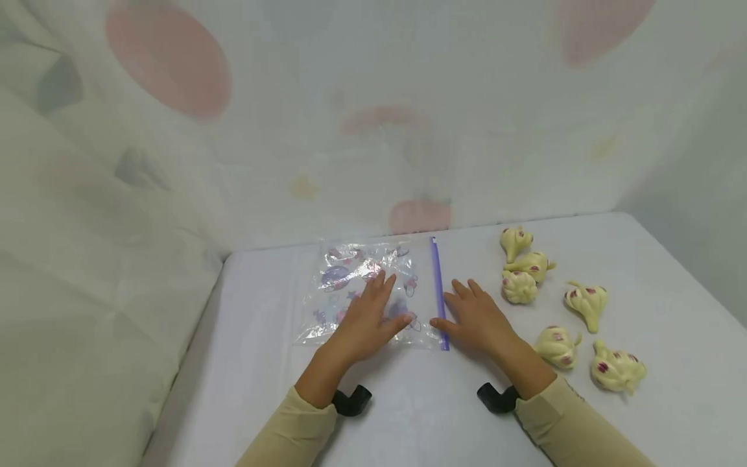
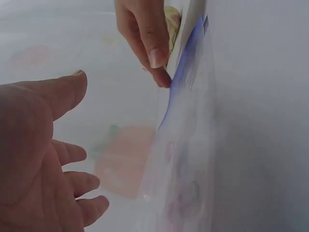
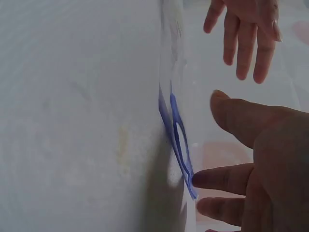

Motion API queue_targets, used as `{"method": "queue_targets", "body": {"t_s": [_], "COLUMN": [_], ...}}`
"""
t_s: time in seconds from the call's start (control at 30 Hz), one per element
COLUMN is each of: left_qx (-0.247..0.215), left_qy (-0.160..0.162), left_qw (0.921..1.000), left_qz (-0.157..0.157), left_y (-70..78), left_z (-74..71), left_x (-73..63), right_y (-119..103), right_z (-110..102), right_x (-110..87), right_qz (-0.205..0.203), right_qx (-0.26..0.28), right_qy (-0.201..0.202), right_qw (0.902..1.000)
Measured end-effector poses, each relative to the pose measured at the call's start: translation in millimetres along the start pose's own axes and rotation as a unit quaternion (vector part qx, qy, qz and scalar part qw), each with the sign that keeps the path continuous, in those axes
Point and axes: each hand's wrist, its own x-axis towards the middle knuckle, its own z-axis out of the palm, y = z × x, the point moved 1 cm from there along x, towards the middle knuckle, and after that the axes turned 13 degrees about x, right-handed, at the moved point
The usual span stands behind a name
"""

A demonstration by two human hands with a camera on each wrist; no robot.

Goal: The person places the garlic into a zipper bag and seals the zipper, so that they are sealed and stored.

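A clear plastic zip bag point(image 1: 315, 324) printed with purple and pink pictures lies flat on the white table, its purple zip edge point(image 1: 439, 285) facing right. Over the bag, my left hand point(image 1: 364, 324) is spread with the fingers straight; the left wrist view shows a gap between it and the bag. My right hand point(image 1: 475, 321) is at the zip edge, fingers extended. In the right wrist view a fingertip point(image 3: 200, 179) touches or nearly touches the purple strip point(image 3: 181, 145), whose two sides stand slightly apart. Neither hand grips anything.
Several garlic bulbs point(image 1: 586, 303), pale yellow with purple marks, lie on the table point(image 1: 245, 363) to the right, one close to the right wrist. Black wrist-camera parts point(image 1: 353, 401) jut out beneath the forearms. A patterned cloth point(image 1: 362, 162) hangs behind the table.
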Motion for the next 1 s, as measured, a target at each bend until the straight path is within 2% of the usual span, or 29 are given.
{"method": "queue_targets", "body": {"t_s": [0.1,0.17,0.3,0.4,0.53,0.67,0.8,0.87,1.0], "left_qx": [-0.064,-0.091,-0.094,-0.083,-0.075,-0.057,-0.037,-0.04,-0.059], "left_qy": [-0.039,-0.068,-0.115,-0.115,-0.089,-0.08,-0.067,-0.063,-0.064], "left_qw": [0.9971,0.9935,0.9886,0.9896,0.993,0.9949,0.9968,0.9971,0.9961], "left_qz": [0.008,0.012,0.022,0.021,0.019,0.026,0.021,0.015,0.014], "left_y": [-0.5,-1.2,-2.5,-2.5,-1.6,-0.4,-0.1,-0.1,0.2], "left_z": [4.9,9.7,18.6,20.6,17.8,16.0,14.6,14.0,15.7], "left_x": [-1.1,-2.0,-2.5,-0.6,4.3,9.4,11.6,11.3,8.9], "right_y": [1.4,2.3,4.0,3.1,-1.5,-2.8,-0.1,0.3,1.5], "right_z": [2.3,3.7,7.1,8.5,7.6,4.4,0.5,-1.2,-1.6], "right_x": [-0.9,-1.2,-1.6,-1.2,1.7,7.1,18.1,25.0,35.1], "right_qz": [0.003,0.003,-0.006,-0.014,-0.026,-0.032,-0.053,-0.06,-0.045], "right_qx": [0.021,0.051,0.139,0.203,0.238,0.219,0.177,0.158,0.126], "right_qy": [-0.024,-0.034,-0.061,-0.079,-0.087,-0.053,-0.017,-0.014,-0.026], "right_qw": [0.9995,0.9981,0.9884,0.9758,0.967,0.9738,0.9827,0.9856,0.9906]}}
